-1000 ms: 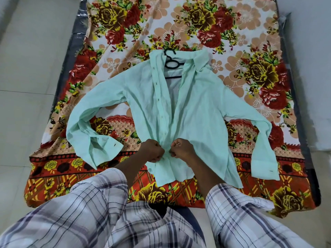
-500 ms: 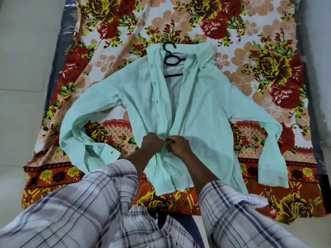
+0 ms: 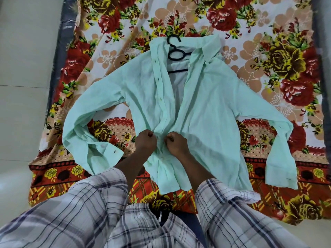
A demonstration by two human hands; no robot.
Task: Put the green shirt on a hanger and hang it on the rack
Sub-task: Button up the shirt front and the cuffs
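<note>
The pale green shirt (image 3: 211, 104) lies face up on a flowered bedsheet, sleeves spread to both sides. A black hanger (image 3: 176, 55) sits inside it; its hook pokes out past the collar and its bar shows in the open neck. The upper front is open. At the lower middle of the placket, my left hand (image 3: 146, 143) pinches the left front edge and my right hand (image 3: 176, 144) pinches the right front edge, fingers closed on the cloth, almost touching. No rack is in view.
The flowered sheet (image 3: 268, 51) covers a mattress with dark edges (image 3: 59, 68) on a pale tiled floor (image 3: 23, 86). My plaid sleeves (image 3: 80, 212) fill the bottom of the view.
My hands have shifted a little up the shirt front and stay pinched together at the placket. The view has moved closer to the shirt.
</note>
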